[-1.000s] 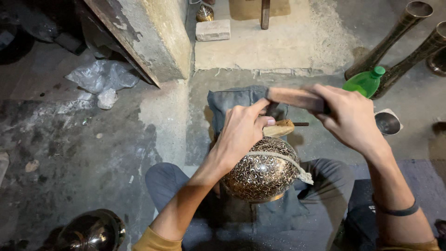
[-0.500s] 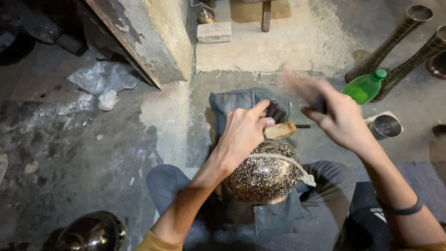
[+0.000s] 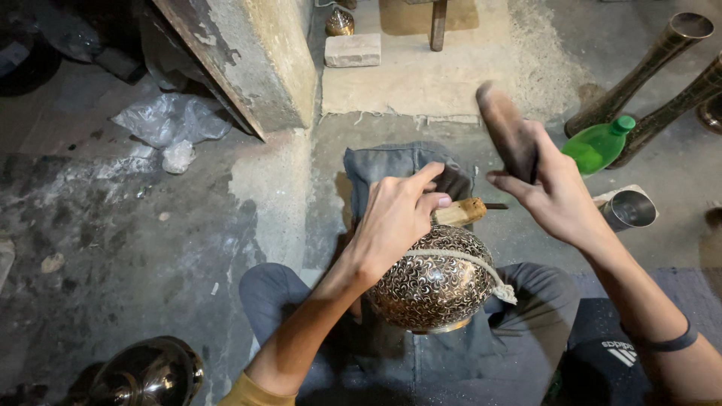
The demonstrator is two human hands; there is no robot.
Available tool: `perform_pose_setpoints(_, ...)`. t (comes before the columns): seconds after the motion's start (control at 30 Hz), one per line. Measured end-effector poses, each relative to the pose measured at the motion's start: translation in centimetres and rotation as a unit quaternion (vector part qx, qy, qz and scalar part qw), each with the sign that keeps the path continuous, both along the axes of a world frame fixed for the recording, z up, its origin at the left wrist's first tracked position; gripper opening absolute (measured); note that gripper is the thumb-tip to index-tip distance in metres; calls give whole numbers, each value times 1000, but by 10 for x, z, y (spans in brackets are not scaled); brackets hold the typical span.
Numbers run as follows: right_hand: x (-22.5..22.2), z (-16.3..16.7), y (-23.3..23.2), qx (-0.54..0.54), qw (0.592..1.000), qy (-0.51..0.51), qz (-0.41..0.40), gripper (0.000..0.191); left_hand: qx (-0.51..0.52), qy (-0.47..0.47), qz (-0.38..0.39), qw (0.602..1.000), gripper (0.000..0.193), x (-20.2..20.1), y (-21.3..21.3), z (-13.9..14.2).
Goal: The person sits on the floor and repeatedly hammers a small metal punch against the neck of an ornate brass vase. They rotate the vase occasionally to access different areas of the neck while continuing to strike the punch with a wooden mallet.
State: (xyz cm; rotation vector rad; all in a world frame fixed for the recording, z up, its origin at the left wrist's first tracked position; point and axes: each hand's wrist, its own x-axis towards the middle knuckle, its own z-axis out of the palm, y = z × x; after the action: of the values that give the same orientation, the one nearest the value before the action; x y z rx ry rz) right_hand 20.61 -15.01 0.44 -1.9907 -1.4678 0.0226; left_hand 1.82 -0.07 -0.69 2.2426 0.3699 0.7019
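While the left hand [image 3: 395,225] pinches a wooden-handled chisel [image 3: 460,213] onto the engraved metal pot [image 3: 432,282] in the lap, the right hand [image 3: 560,199], its grip clenched on a dark wooden mallet [image 3: 508,128], has swung up from level to twelve o'clock, cocked over the rope-bound, rounded, scroll-patterned brass.

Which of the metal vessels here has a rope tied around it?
The round engraved pot on the person's lap, under the left hand. The shiny pot at bottom left and the steel cup carry none.
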Motion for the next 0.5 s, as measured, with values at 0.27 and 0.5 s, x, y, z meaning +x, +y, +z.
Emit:
perform_pose_setpoints(0.27, 2, 3, 7, -59, 994, -95, -5, 67, -17, 21, 3, 1000, 28, -3, 0, 7)
perform_pose_setpoints(0.5, -5, 11, 13, -55, 998, -24, -5, 69, -9, -7, 10, 1000, 34, -5, 2, 3)
